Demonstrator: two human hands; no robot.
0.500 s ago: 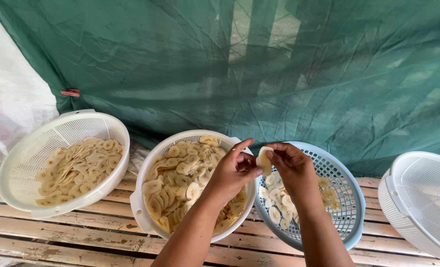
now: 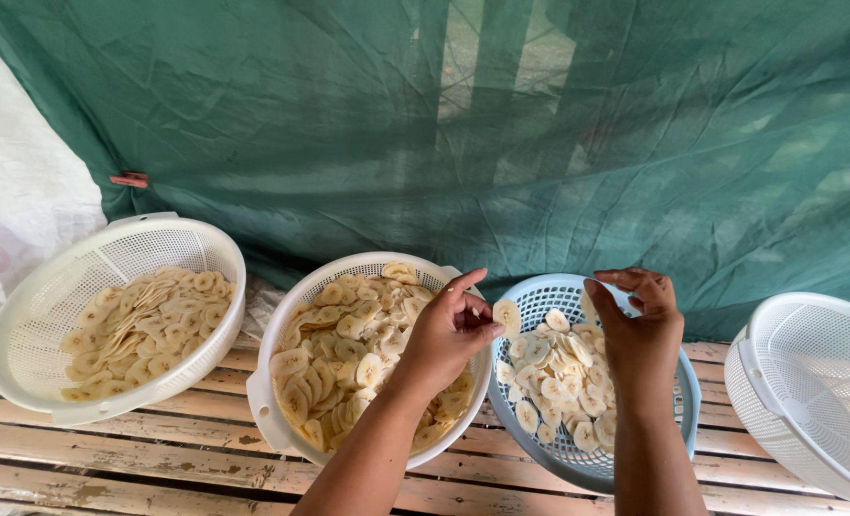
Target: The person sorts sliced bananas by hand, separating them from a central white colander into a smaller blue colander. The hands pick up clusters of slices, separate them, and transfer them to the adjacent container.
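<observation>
Soft, even daylight; sharp focus, slight wide-angle bending at edges.

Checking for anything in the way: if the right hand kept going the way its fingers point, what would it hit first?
The right hand points left toward the left hand, which pinches a banana slice. That slice likely comes first, though depth is unclear.

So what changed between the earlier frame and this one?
The hands have parted: earlier both pinched one banana slice together, now only the left hand holds the slice, and the right hand has drawn away to the right over the blue basket. The white baskets and their slices stayed put.
</observation>
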